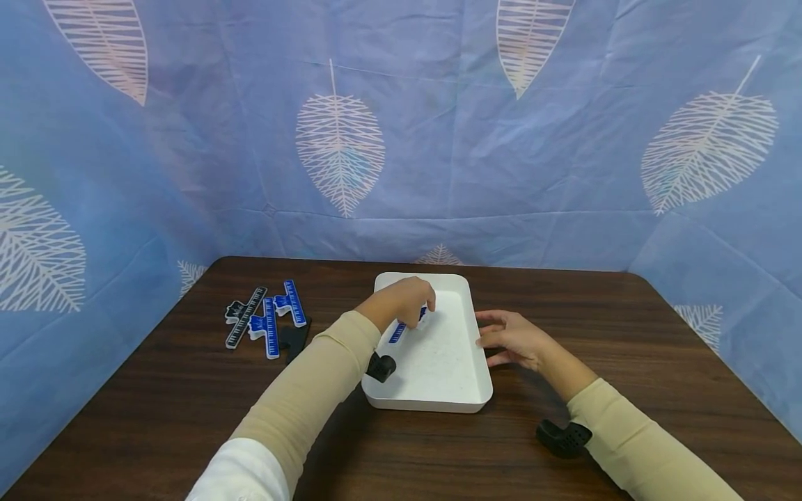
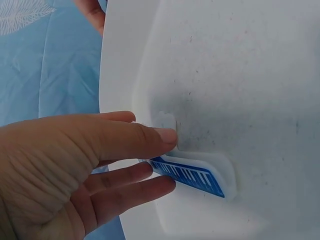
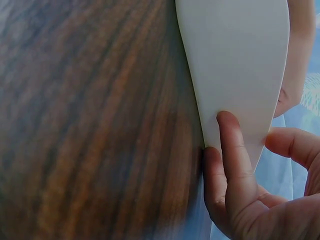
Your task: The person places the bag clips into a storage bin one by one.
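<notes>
Left hand (image 1: 404,299) is pinching half-hidden blue clip (image 2: 192,176), it seems, at left in tray (image 1: 438,362); right hand (image 1: 514,339), fingers extended, is touching tray's right wall. Off-centre pinch risks clip twisting loose.

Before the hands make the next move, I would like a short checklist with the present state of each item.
1. Left hand holds the blue clip: ok.
2. Clip is inside the rim of the white tray: ok.
3. Right hand touches the tray's right side: ok.
4. Clip rests fully on the tray floor: cannot tell; the hand covers part of it.
5. Other clips are in the tray: not ok; they lie on the table, left of it.
</notes>
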Motion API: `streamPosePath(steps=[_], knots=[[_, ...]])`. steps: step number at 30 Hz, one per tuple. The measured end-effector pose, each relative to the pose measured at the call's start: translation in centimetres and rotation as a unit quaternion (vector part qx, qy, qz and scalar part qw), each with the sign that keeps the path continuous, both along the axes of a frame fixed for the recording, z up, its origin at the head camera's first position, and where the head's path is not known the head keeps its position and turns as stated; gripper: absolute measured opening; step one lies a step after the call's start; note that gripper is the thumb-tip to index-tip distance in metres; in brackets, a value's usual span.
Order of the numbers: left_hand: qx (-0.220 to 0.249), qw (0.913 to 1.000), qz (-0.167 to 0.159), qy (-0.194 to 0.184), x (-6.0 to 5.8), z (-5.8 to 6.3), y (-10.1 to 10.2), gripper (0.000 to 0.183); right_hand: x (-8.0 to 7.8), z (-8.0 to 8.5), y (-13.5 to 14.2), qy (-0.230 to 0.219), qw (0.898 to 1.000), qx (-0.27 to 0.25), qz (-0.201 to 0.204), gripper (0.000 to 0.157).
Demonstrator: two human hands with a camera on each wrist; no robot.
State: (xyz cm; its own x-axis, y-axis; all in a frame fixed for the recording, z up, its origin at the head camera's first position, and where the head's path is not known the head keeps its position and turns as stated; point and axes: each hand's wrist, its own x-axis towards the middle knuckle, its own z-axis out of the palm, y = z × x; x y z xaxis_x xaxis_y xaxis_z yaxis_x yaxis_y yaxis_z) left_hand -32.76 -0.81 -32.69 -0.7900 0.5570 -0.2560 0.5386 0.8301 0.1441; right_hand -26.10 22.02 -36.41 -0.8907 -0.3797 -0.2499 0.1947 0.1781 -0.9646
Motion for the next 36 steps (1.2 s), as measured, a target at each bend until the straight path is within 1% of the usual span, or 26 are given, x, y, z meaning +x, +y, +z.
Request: streamPosePath(steps=[3, 8, 14, 20, 29, 36], knots=[[-0.004, 1.0000, -0.006, 0.000, 0.0, 0.1, -0.1, 0.047, 0.0, 0.0, 0.0, 0.000, 1.000, 0.000, 0.000, 0.076], [-0.005, 1.0000, -0.006, 0.000, 0.1, 0.0, -0.1, 0.049, -0.1, -0.1, 0.0, 0.002, 1.000, 0.000, 0.001, 0.077], [0.004, 0.9999, -0.010, 0.004, 0.3, 0.0, 0.0, 0.050, -0.1, -0.2, 0.0, 0.003, 1.000, 0.001, 0.000, 0.077], [0.019, 0.9991, -0.035, 0.013, 0.6, 0.1, -0.3, 0.044, 0.0, -0.1, -0.1, 0.002, 1.000, 0.002, -0.001, 0.078], [0.040, 0.9953, -0.076, 0.043, 1.4, 0.7, -1.2, 0.042, 0.0, -0.2, -0.1, 0.006, 1.000, -0.001, -0.001, 0.079], [0.051, 0.9926, -0.091, 0.062, 2.3, 1.1, -2.1, 0.041, 0.1, -0.2, -0.1, 0.010, 1.000, -0.003, 0.000, 0.080]])
